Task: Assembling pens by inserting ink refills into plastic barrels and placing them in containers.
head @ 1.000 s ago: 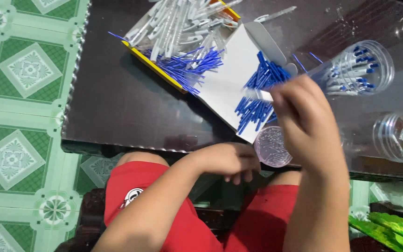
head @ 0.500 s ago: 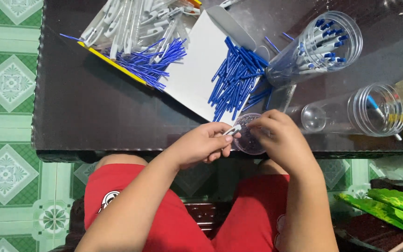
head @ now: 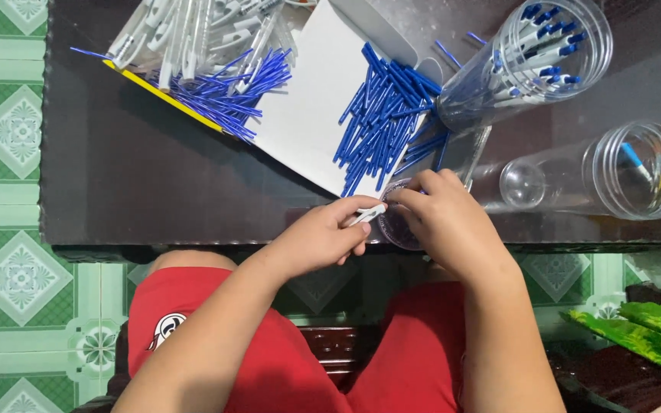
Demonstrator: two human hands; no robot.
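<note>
Pinched between thumb and fingers, my left hand (head: 323, 237) has a tight grip on a small white pen part (head: 366, 216) at the near edge of the counter (head: 139, 183). My right hand (head: 445, 222) curls over a small clear cup (head: 398, 228) just beside it, fingers closed around the rim, and the fingertips of both hands almost meet above the cup. The cup sits on the counter's near edge, partly hidden under my right hand, so I cannot tell what it contains.

Just beyond my hands lies a white sheet (head: 311, 107) with a pile of blue tubes (head: 380, 115) on its right side, the nearest tubes close to my right fingers. At the far left, a yellow-edged tray (head: 164, 103) carries white pen barrels (head: 193, 34) and a fan of thin blue refills (head: 231, 92) spilling toward the sheet.

To the right, a clear jar (head: 529, 57) lies tilted on its side, full of white pens with blue caps. Nearer and further right, a second clear jar (head: 613, 172) lies on its side, with a single blue-tipped pen visible in it. Below the counter I see my red shorts (head: 269, 359) and green patterned floor tiles (head: 5, 275).
</note>
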